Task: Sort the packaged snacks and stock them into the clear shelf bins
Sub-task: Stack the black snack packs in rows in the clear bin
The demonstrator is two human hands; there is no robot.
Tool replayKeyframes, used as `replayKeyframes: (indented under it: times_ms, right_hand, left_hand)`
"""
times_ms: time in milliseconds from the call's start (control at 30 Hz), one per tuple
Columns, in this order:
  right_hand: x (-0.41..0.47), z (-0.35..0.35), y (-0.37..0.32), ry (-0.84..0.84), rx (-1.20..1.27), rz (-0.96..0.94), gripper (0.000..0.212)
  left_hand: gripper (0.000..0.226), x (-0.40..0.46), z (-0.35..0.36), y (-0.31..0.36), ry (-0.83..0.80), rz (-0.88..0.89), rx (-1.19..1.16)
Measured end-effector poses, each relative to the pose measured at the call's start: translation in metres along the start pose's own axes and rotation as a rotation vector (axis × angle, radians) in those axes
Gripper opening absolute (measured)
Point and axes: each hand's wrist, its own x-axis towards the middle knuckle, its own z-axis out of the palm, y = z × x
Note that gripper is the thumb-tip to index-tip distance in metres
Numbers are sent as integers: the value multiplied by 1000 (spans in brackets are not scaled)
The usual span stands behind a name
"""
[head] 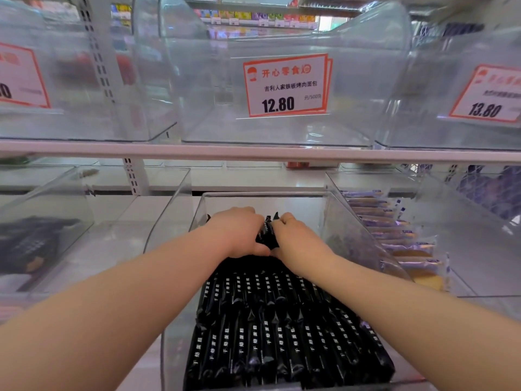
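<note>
Black snack packs (282,334), clear store bins (180,210)

Our arms: both bare, extended forward, converging. Our left hand (238,231): knuckles up, fingers curled downward. Our right hand (297,238): likewise curled, thumbs of both nearly touching.

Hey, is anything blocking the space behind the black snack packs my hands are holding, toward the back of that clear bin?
Nothing visible does. Both hands, left and right, grip a bunch of black packs above the stocked rows; the clear bin behind them looks bare.
</note>
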Motion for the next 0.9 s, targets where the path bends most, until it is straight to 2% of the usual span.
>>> replayKeyframes:
  times_ms: [100,300,500,600,667,733,800,900]
  right_hand:
    - [3,3,-1,41,36,23,41]
    - [-3,9,4,49,52,-51,46]
    - [-11,18,2,117,-10,-51,46]
    - [-12,10,0,30,-25,-26,55]
    - [-17,-1,-1,-57,-15,-18,70]
    - [-29,-16,-4,-72,45,-15,76]
    - [-49,-34,-8,-31,123,-37,64]
    - [-102,-63,-8,46,209,-107,27]
  left_hand:
    - [41,2,0,3,18,5,22]
    - [43,2,-1,12,53,8,205]
    - [49,-22,-9,7,-58,38,117]
    - [55,-44,-9,8,-106,48,179]
    - [51,-59,-13,10,-98,66,205]
    - [44,-75,-20,14,-60,84,210]
    - [38,-90,-29,23,9,118,203]
    - [28,-119,-39,46,149,220,154]
